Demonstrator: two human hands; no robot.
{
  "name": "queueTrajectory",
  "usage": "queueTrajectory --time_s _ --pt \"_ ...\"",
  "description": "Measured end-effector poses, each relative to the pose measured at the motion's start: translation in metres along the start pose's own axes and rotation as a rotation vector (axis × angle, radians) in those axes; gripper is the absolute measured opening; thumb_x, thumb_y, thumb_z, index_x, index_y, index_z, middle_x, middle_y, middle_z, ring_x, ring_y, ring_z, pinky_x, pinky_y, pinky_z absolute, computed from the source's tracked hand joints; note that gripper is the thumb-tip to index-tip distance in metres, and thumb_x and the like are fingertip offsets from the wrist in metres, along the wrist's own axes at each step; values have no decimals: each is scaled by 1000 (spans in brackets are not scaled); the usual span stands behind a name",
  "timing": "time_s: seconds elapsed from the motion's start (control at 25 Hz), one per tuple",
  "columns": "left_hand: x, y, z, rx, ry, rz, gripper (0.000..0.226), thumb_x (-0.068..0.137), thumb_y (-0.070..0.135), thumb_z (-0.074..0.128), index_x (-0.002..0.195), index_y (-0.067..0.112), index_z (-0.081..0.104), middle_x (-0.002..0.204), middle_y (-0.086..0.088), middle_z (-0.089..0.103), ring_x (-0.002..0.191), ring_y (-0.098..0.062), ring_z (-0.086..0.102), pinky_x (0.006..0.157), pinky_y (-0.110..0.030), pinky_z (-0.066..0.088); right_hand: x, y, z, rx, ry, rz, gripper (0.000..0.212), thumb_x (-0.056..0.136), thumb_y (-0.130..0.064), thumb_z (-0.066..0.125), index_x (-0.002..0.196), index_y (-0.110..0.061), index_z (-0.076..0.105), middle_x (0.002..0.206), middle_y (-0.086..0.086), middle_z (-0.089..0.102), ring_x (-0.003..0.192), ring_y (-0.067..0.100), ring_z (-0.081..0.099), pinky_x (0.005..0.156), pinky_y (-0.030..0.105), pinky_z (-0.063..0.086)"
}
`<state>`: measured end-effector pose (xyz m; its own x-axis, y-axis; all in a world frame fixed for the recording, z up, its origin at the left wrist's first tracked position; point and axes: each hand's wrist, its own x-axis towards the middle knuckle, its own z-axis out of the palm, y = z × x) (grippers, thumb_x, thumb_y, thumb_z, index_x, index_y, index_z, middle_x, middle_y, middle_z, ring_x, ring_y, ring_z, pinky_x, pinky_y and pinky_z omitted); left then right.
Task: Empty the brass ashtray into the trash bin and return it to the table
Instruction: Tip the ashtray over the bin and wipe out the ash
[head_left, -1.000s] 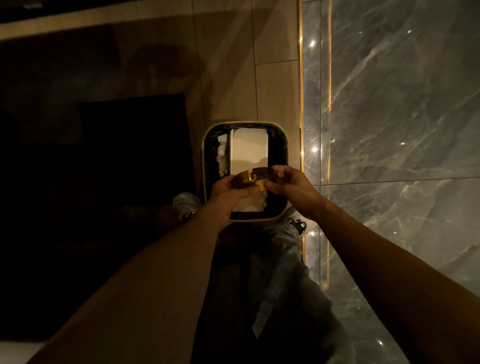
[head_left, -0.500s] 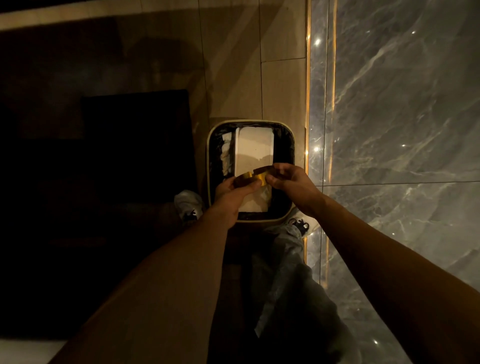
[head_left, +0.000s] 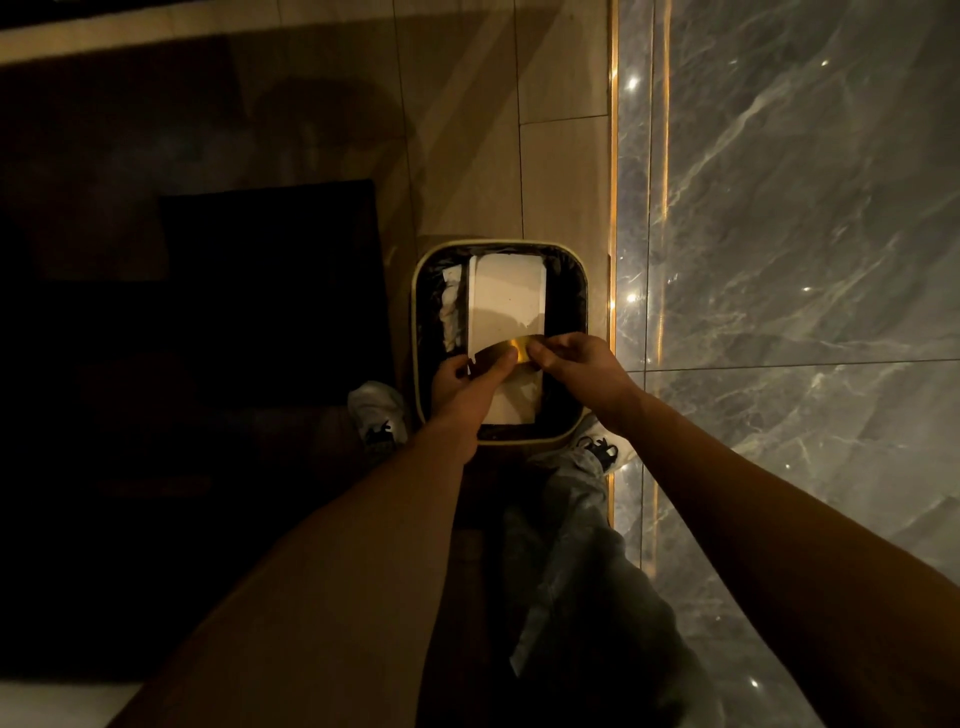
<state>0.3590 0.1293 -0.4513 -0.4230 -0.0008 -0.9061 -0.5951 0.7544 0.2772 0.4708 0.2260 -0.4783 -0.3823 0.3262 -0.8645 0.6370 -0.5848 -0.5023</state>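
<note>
Two hands, left hand (head_left: 462, 382) and right hand (head_left: 582, 366), grip one brass ashtray (head_left: 501, 356) over one trash bin (head_left: 418, 332).

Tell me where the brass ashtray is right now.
In the head view, the brass ashtray is near centre, gripped between the left hand and right hand, directly over the open trash bin on the floor.

The trash bin (head_left: 500, 444) mouth lies open from above, though a pale box (head_left: 506, 299) fills its middle. Both hands and the brass ashtray (head_left: 501, 353) crowd its 6 o'clock half. A marble wall (head_left: 779, 234) closes 3 o'clock; bare floor (head_left: 457, 130) lies free at 12.
</note>
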Motion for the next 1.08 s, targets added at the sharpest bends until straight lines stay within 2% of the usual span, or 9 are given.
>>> queueTrajectory --time_s 0.08,0.2,0.36,0.48,0.56,0.64,0.76,0.96,1.08 --pt "1 2 3 28 73 34 67 75 39 81 129 11 53 114 1 53 109 -21 54 97 -38 48 0 -2 1 -16 12 12 39 91 -36 63 113 -4 63 105 9 69 98 17 64 88 31 51" --pt "0 7 6 81 120 124 59 77 37 79 124 7 59 122 -9 65 114 -26 61 88 -30 47 0 -6 2 -16 24 22 33 91 -39 62 103 -9 65 96 4 68 91 14 63 81 27 50" --pt "-2 5 7 180 145 217 59 81 48 71 125 11 60 126 -14 64 118 -31 60 98 -40 50 2 -4 9 -7 52 51 29 90 -45 62 89 -17 67 92 3 70 95 19 65 93 39 52" --pt "-4 -4 5 307 111 258 81 73 60 67 141 24 42 134 -13 59 126 -31 55 102 -48 48 4 -5 12 -6 89 95 34 89 -49 60 83 -16 67 93 8 71 96 23 66 96 46 51" --pt "-9 -4 2 402 72 332 87 70 51 74 146 32 34 138 -12 54 130 -29 51 106 -45 45 5 -8 14 -9 120 131 39 89 -52 59 83 -14 66 92 12 72 93 27 68 94 47 53" --pt "-12 -4 -2 540 20 391 89 76 29 79 149 33 30 141 -13 47 131 -29 47 105 -38 41 5 -11 16 -18 149 166 43 88 -53 59 80 -11 65 90 16 73 88 29 71 91 46 56" --pt "-10 -7 -6 691 -8 444 100 74 12 81 152 35 22 147 -13 34 134 -33 43 109 -43 41 6 -17 17 17 178 210 43 86 -52 63 78 -11 62 90 17 72 85 30 72 86 46 58" --pt "-5 0 -8 905 -28 559 110 72 10 83 154 30 13 157 -8 15 141 -34 31 112 -44 38 5 -25 11 21 167 245 42 88 -48 63 85 -7 66 91 16 74 80 28 74 81 42 61" --pt "-5 4 -9 1091 -11 634 112 73 17 83 154 30 7 159 -3 11 139 -34 29 105 -45 44 6 -29 3 32 133 274 45 89 -46 62 98 -2 67 95 16 73 80 27 74 75 38 62"
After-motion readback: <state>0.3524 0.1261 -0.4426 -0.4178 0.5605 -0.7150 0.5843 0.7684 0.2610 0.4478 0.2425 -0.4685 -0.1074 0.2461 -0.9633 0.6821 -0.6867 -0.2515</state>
